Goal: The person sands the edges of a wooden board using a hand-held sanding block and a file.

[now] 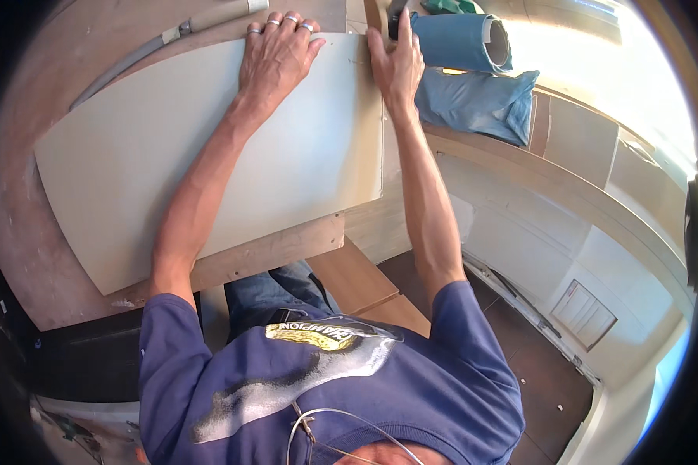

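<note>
Off-white panel under left hand; right hand: grip unclear.

You're in what looks like a woodworking shop: scuffed wooden bench before you, big pale board flat on it, grey hose far left, blue roll far right. Small scraps dot the dark floor near right. Strong daylight, far right.
</note>
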A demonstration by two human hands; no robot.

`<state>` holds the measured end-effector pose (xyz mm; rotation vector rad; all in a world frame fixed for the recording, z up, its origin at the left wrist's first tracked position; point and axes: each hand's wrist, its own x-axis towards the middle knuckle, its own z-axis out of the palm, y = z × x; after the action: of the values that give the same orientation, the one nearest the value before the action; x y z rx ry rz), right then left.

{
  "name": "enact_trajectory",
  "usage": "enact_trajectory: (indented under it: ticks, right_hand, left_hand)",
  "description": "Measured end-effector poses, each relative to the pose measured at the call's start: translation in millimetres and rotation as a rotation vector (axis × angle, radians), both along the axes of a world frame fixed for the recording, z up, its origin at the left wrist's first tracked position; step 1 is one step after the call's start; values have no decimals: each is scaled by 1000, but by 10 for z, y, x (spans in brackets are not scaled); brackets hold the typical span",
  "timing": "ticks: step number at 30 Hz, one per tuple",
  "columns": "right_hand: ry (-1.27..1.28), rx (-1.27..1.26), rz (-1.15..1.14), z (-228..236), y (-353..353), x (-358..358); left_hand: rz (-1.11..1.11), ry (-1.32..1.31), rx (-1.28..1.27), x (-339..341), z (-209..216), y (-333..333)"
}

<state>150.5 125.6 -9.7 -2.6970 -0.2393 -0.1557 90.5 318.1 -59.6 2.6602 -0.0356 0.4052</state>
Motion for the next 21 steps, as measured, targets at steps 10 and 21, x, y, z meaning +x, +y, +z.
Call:
enact_trajectory:
  ticks: [10, 21]
  right_hand:
    - [35, 8, -26, 30, -45, 24]
    - [-30, -41, 20, -5, -149, 52]
  left_hand:
    - [3, 24, 12, 31, 1, -18]
    - [-1, -13, -28, 59, 74, -34]
